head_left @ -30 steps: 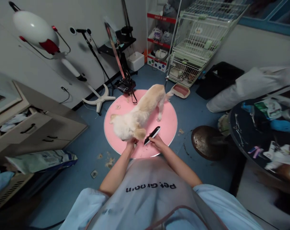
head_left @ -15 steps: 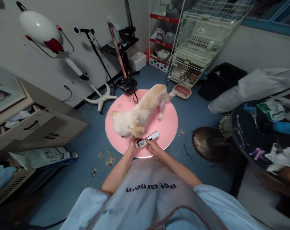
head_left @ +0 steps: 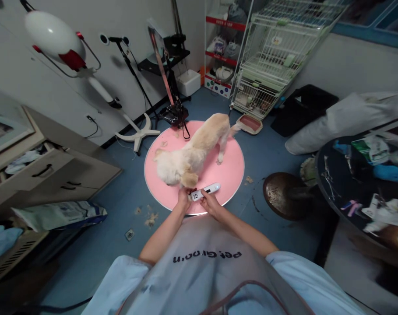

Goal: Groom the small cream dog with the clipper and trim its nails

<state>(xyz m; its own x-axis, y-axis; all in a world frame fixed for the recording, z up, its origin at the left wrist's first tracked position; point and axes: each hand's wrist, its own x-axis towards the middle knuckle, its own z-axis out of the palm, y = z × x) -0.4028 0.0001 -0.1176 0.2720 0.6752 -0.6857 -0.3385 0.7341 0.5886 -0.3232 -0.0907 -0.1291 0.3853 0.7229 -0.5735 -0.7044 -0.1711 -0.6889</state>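
Observation:
A cream-and-white dog stands on the round pink grooming table, its head lowered toward the left and its rump toward the back right. My left hand is closed around one of its front paws, which the fingers mostly hide. In my right hand is a slim white electric clipper with a dark panel. The clipper's left end points at the paw beside my left fingers; whether it touches the paw I cannot tell.
Tufts of cut fur lie on the floor. At right stand a round dark table with scissors and packets and a round metal base. A white stand dryer, a grooming arm and wire cages are behind.
The clipper has turned a little flatter, its right end dropping and shifting slightly right. The left hand keeps its hold, and the dog's stance is nearly the same.

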